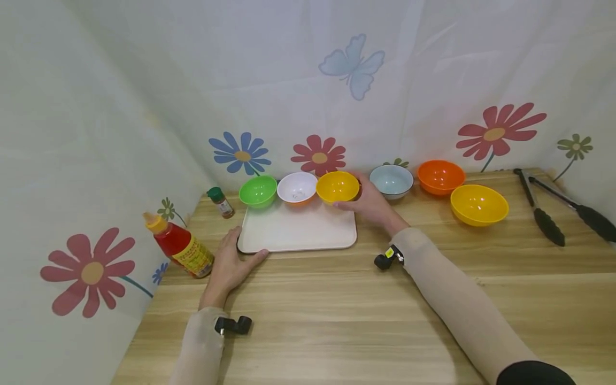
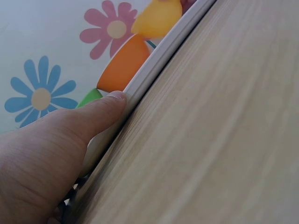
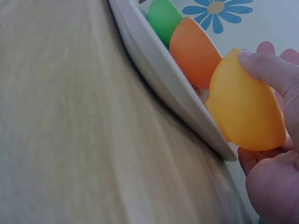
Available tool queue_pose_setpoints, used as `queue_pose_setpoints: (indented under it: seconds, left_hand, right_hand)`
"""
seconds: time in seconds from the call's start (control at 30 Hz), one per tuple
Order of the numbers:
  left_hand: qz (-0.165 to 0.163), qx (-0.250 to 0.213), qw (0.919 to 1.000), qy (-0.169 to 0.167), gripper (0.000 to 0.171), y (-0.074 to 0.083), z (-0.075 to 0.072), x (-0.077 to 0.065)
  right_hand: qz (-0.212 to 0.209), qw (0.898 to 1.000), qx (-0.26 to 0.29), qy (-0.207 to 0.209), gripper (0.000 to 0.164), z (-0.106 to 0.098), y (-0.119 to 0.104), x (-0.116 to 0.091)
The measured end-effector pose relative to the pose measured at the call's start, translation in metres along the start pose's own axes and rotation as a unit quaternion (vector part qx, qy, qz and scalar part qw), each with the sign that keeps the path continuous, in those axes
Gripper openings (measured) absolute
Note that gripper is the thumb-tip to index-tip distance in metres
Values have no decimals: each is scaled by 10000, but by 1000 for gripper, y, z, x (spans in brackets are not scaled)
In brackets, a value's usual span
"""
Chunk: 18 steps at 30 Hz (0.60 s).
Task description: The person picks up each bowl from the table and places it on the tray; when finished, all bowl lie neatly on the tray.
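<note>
A white rectangular tray (image 1: 298,230) lies on the wooden table. My left hand (image 1: 233,267) holds its near left corner, thumb on the front rim. In the left wrist view the thumb (image 2: 100,112) lies along that rim. A green bowl (image 1: 258,192) and a bowl white inside and orange outside (image 1: 297,188) stand in a row at the tray's back. At the row's right end, my right hand (image 1: 370,200) grips a yellow bowl (image 1: 338,187) by its right side. In the right wrist view this yellow bowl (image 3: 245,105) is tilted over the tray's right end, between thumb and fingers.
Right of the hand stand a pale blue bowl (image 1: 391,181), an orange bowl (image 1: 441,177) and a second yellow bowl (image 1: 479,205). Black-tipped tongs (image 1: 548,224) lie far right. A red sauce bottle (image 1: 185,248) and a small green-capped bottle (image 1: 221,203) stand left. Flowered curtain (image 1: 269,80) borders the table.
</note>
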<state>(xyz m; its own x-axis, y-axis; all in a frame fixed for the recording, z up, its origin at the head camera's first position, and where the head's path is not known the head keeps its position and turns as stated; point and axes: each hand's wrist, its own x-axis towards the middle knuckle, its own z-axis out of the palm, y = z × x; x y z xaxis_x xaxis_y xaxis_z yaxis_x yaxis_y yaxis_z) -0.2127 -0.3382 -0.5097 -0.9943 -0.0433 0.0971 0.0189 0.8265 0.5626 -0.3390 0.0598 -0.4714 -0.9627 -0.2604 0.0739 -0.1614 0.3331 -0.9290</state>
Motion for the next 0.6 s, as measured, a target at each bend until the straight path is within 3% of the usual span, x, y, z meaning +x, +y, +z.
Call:
queue_pose_setpoints:
  seconds: [0.4, 0.6]
  left_hand:
    - [12, -15, 10000, -70, 118, -1, 0, 3]
    - [-23, -6, 10000, -55, 117, 0, 0, 1]
  right_hand:
    - [17, 9999, 3, 151, 105, 6, 12, 3]
    - [-155, 9997, 187, 66, 97, 7, 13, 3]
